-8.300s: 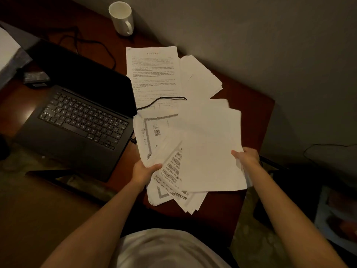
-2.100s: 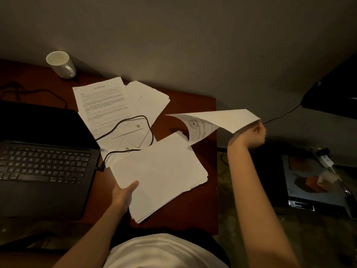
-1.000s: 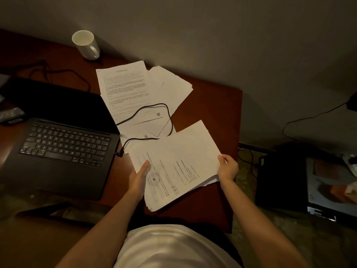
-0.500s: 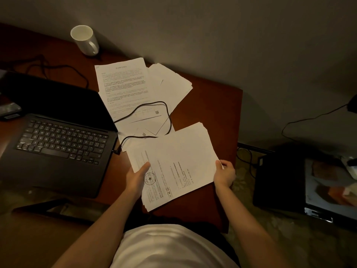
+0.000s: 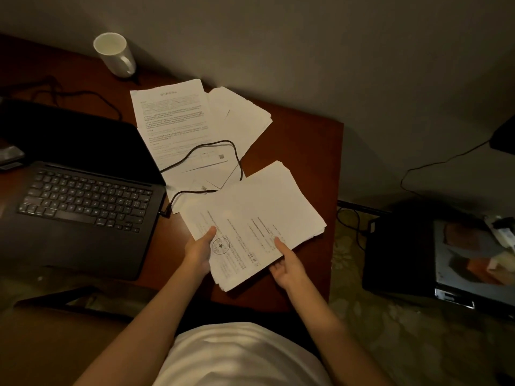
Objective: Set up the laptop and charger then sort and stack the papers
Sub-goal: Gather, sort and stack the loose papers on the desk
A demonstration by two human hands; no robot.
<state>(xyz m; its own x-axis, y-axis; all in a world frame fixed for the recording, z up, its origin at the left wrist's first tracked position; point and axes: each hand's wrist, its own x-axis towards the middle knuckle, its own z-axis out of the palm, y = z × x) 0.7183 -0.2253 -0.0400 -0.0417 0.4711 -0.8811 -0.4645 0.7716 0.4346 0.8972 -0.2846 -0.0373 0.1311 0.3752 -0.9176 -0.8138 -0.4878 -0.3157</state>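
A thin, floppy paper stack (image 5: 250, 221) is held just right of the laptop (image 5: 80, 196), the left hand (image 5: 199, 253) pinching its near-left corner, the right hand (image 5: 287, 264) its near edge. Light, slippery sheets would likely fan; both edges are best gripped.

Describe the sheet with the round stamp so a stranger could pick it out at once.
Start at the open laptop on the red-brown desk and go right, past the black cable, to the stack of papers that both hands hold. The stamped sheet is its top page. It alone shows a round seal with a star, beside the left hand thumb.
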